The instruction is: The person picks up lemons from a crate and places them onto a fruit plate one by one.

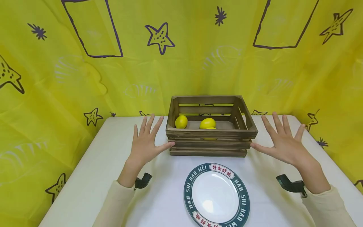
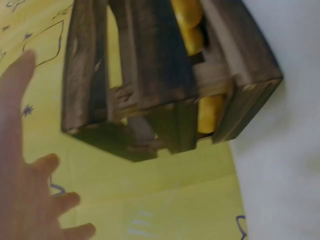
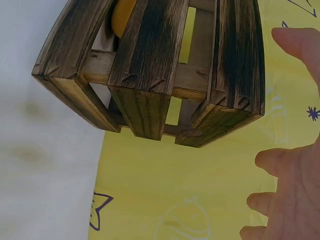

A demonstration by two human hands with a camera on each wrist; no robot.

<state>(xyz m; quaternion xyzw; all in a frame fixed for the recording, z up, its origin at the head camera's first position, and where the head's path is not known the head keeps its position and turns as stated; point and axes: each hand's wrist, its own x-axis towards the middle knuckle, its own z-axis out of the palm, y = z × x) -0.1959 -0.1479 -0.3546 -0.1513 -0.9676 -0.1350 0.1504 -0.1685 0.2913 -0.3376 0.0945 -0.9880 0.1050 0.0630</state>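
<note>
A brown slatted wooden crate (image 1: 210, 143) stands at the back of the white table. Inside it lie a lemon (image 1: 181, 121) at the left and two more lemons near the middle, one (image 1: 208, 123) partly covering the view of the other behind the front slats. My left hand (image 1: 145, 143) is spread with straight fingers just left of the crate. On the crate's other side my right hand (image 1: 286, 145) is spread likewise. Both thumbs point at the crate's ends; whether they touch it I cannot tell. Neither hand holds anything. Both wrist views show the crate beside spread fingers.
In front of the crate lies a round white plate with a dark green lettered rim (image 1: 188, 192). A yellow patterned curtain (image 1: 187, 72) hangs behind and beside the white table (image 1: 93, 164). Each wrist wears a small black mount, the left one (image 1: 144, 181) and the right one (image 1: 290, 184).
</note>
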